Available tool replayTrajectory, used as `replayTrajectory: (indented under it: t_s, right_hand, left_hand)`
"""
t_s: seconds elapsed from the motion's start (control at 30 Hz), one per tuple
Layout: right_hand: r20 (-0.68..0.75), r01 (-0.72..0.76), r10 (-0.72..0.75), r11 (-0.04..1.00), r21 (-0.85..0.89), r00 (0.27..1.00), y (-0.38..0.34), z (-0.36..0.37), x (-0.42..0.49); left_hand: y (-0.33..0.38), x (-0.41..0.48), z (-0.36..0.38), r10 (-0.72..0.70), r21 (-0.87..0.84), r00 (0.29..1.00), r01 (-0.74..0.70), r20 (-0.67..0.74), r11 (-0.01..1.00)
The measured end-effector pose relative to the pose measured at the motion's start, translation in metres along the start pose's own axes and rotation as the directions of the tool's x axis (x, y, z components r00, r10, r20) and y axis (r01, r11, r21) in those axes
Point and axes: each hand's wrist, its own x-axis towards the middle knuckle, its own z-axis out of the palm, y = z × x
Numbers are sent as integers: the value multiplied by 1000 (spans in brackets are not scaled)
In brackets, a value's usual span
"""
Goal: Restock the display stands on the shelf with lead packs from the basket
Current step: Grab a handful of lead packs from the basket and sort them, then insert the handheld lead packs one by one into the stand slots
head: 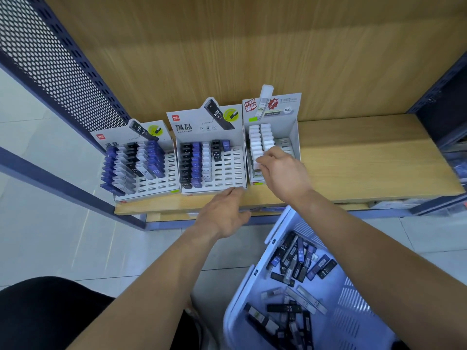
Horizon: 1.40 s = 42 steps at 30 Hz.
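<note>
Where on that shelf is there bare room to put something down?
The widest bare patch is the wooden shelf right of the white-pack stand, up to the blue upright. A thin strip runs along its front edge. The left part is crowded: middle stand and left stand beside it, left hand and right hand at them.

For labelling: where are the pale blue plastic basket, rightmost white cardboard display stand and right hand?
pale blue plastic basket (252, 291): head view, left wall.
rightmost white cardboard display stand (286, 103): head view, header card.
right hand (285, 174): head view, its back.
</note>
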Motion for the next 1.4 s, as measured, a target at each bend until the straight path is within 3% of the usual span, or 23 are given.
replayTrajectory:
  t_s: [0.1,0.23,0.33,0.43,0.63,0.87,0.97,1.03,1.1,1.17,1.27,1.4]
  right_hand:
    - [25,-85,82,985,152,996,6,-24,-22]
    - [-88,-246,289,911,330,953,34,-48,-89]
    - [-81,-385,430,865,322,899,61,-44,-157]
    - [103,-539,530,810,231,842,80,-23,-209]
    - [438,-729,609,658,188,662,96,38,-247]
    - [565,-906,713,380,188,416,102,117,-247]
    - [566,-958,774,193,214,282,106,144,-249]
    - [566,-971,804,56,233,182,110,158,-248]
    - [568,-978,816,-18,209,106,113,170,-243]
    - [540,-989,837,5,149,86,111,178,-239]
    - [459,-990,878,105,91,135,110,187,-237]
    - [433,-985,889,94,144,148,115,187,-238]
  left_hand:
    - [20,-25,4,70,33,997,-70,-12,997]
    - [42,-60,32,215,51,976,-213,-21,976]
    - [57,-82,66,294,111,954,-300,66,948]
    - [68,-92,101,343,188,922,-374,180,908]
    - [76,-63,157,179,354,922,-303,342,885]
    - [70,27,215,-2,197,960,-55,279,979]
    - [69,45,250,-69,154,975,36,212,987]
    - [66,51,277,-75,202,993,55,94,978]
    - [65,54,296,-79,261,996,87,-40,961]
    - [64,58,309,-55,262,994,80,-99,962]
    - [60,66,316,-21,224,988,55,-151,973]
    - [61,75,314,-131,173,990,138,-55,975]
